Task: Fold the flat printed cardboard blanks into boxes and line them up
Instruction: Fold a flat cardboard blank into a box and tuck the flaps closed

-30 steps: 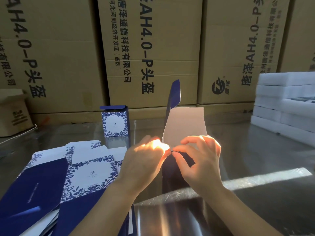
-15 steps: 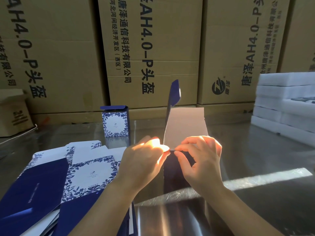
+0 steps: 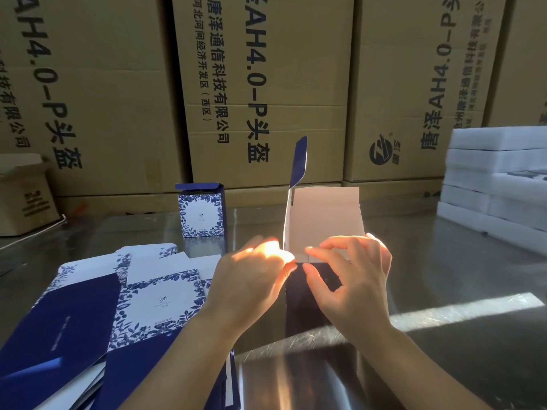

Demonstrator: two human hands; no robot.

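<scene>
At frame centre, our left hand and right hand both pinch the half-folded box on the tabletop.

The table has a shiny, reflective top, crossed near its right edge by a strip of sunlight. A loose pile of flat blanks, dark blue and white with a floral print, fills the near left corner. A closed box stands upright toward the far edge, left of centre. An open box stands mid-table, one blue flap raised. White foam slabs are stacked at the far right corner. A small carton sits at the far left. Big cartons line the far edge, perhaps standing behind the table.
</scene>
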